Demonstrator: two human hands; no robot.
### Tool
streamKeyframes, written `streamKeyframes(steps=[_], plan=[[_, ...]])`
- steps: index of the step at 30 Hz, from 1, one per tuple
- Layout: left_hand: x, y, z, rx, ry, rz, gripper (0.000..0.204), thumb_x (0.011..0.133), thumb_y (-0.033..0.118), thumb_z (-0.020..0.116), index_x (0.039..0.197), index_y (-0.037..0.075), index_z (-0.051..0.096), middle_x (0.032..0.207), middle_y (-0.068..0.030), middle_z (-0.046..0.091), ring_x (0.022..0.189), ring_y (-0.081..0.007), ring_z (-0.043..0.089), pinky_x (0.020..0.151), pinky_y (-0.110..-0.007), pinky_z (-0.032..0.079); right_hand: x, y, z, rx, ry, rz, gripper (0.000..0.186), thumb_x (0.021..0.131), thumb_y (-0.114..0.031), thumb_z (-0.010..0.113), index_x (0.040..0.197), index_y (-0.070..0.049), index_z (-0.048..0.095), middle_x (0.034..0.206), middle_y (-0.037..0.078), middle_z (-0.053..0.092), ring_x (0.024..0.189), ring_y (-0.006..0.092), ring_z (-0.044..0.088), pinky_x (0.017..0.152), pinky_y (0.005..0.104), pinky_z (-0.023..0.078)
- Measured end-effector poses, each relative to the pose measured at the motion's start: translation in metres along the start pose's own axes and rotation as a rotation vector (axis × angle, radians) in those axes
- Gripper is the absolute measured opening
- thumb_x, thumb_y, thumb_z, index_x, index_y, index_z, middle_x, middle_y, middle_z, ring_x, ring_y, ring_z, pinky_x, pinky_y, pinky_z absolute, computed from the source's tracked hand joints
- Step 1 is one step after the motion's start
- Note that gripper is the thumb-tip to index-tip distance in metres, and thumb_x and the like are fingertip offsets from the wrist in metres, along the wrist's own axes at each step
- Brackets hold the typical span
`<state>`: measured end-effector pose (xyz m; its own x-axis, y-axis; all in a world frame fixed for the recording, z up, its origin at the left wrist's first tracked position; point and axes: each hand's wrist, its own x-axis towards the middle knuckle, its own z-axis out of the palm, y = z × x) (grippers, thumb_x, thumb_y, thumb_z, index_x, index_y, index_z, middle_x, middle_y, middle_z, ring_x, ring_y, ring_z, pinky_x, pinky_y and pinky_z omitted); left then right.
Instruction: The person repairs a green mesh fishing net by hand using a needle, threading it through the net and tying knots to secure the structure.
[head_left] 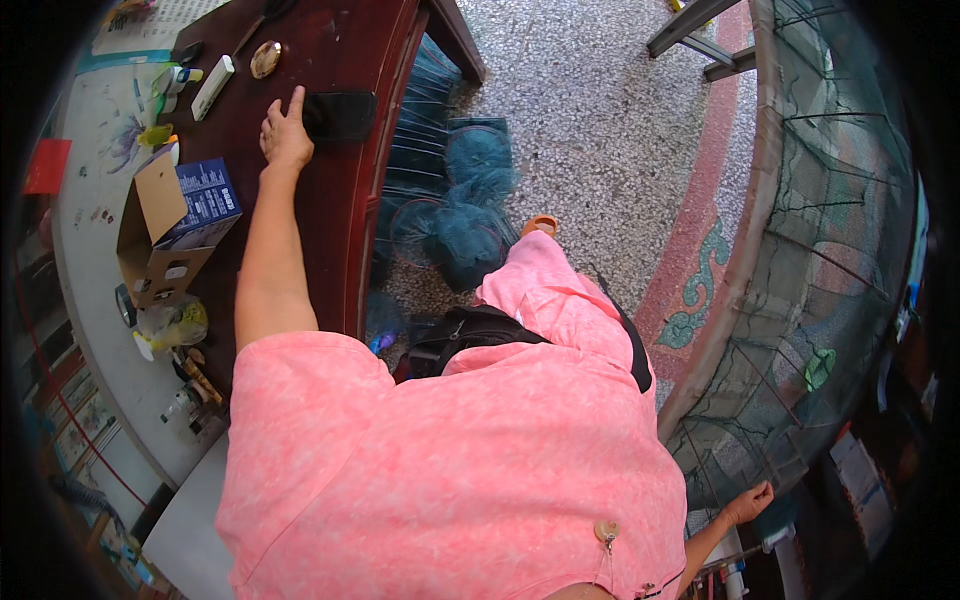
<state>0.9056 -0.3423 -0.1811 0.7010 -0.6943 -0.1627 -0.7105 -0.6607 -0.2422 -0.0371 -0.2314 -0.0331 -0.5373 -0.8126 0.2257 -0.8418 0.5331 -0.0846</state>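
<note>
My left hand [288, 138] is over the dark red wooden desk [343, 205], its fingers apart and the index finger at the left end of a black phone [343, 116]. A white oblong item [212, 88] and a round gold object [265, 59] lie beyond it. An open blue-and-brown carton [155, 232] stands left of my forearm. My right hand [750, 502] is out at the lower right, fingers curled beside the grey-green netting [820, 270]; I cannot make out what it holds.
Bundles of teal netting [465, 210] lie beside the desk on the speckled floor [580, 130]. A metal stand [690, 35] is at the top. The long framed netting runs down my right side. Bottles, bags and small items [185, 410] crowd the left counter [110, 250].
</note>
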Motion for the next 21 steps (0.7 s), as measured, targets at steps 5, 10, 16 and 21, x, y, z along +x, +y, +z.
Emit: streamKeyframes(steps=[5,10,16,21], plan=[[-0.006,0.050,0.003,-0.484,0.184,-0.575,0.075,0.077,0.036,0.057,0.135,-0.001,0.026,0.129,-0.0273,0.035,0.118,-0.0387,0.039,0.096,-0.045,0.037,0.000,0.002,-0.001,-0.018,0.003,-0.024,0.025,0.091,-0.021,0.055,0.101,0.001,0.056,0.093,0.014,0.062,0.083,0.0209,0.061,0.073,0.0283,0.049],[-0.003,0.087,-0.014,-0.596,-0.050,-0.774,0.106,0.072,0.063,0.058,0.141,-0.002,0.010,0.140,-0.0307,0.021,0.128,-0.0408,0.028,0.102,-0.046,0.031,0.002,0.000,-0.001,-0.033,-0.002,-0.016,0.024,0.091,-0.020,0.055,0.101,0.001,0.056,0.093,0.014,0.062,0.083,0.0212,0.062,0.074,0.0284,0.049],[-0.004,0.080,-0.023,-0.660,-0.070,-0.713,0.103,0.064,0.038,0.073,0.139,-0.002,0.016,0.138,-0.0279,0.025,0.127,-0.0387,0.031,0.104,-0.043,0.032,0.004,0.003,0.000,-0.048,-0.002,-0.042,0.025,0.091,-0.021,0.055,0.101,0.001,0.056,0.093,0.014,0.062,0.082,0.0222,0.062,0.074,0.0290,0.049],[-0.012,0.039,0.020,-0.703,0.094,-0.320,0.105,0.058,0.033,0.077,0.138,-0.003,0.019,0.140,-0.0244,0.026,0.129,-0.0349,0.029,0.106,-0.037,0.029,0.002,0.005,-0.001,-0.040,-0.010,-0.052,0.025,0.091,-0.021,0.054,0.101,0.001,0.056,0.094,0.015,0.062,0.083,0.0233,0.062,0.074,0.0294,0.049]])
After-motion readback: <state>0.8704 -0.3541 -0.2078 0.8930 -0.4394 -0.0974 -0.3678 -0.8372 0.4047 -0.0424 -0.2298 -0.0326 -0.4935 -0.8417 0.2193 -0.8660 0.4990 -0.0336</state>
